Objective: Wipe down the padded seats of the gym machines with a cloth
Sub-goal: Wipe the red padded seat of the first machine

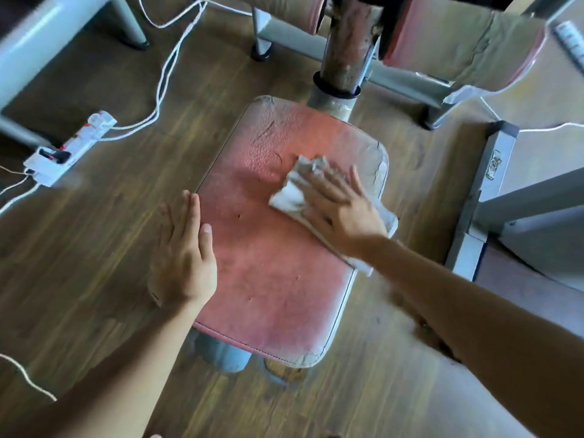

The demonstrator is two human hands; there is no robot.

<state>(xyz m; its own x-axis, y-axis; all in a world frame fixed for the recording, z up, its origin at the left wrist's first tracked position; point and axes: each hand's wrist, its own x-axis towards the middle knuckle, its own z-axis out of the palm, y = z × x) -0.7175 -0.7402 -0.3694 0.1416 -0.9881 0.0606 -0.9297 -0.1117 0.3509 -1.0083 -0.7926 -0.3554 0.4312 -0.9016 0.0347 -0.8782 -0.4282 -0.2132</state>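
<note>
A worn pink padded seat (271, 248) with cracked grey edges fills the middle of the view. A crumpled white cloth (292, 191) lies on its right half. My right hand (341, 207) presses flat on the cloth with straight fingers, near the seat's right edge. My left hand (183, 251) rests flat with straight fingers along the seat's left edge, thumb on the pad. Part of the cloth is hidden under my right palm and trails off the seat's right side.
A rusty post (344, 58) rises behind the seat, with pink padded rollers (461, 52) to its right. A white power strip (68, 150) and white cables (164, 77) lie on the wooden floor at left. Grey machine frames (493, 191) stand at right.
</note>
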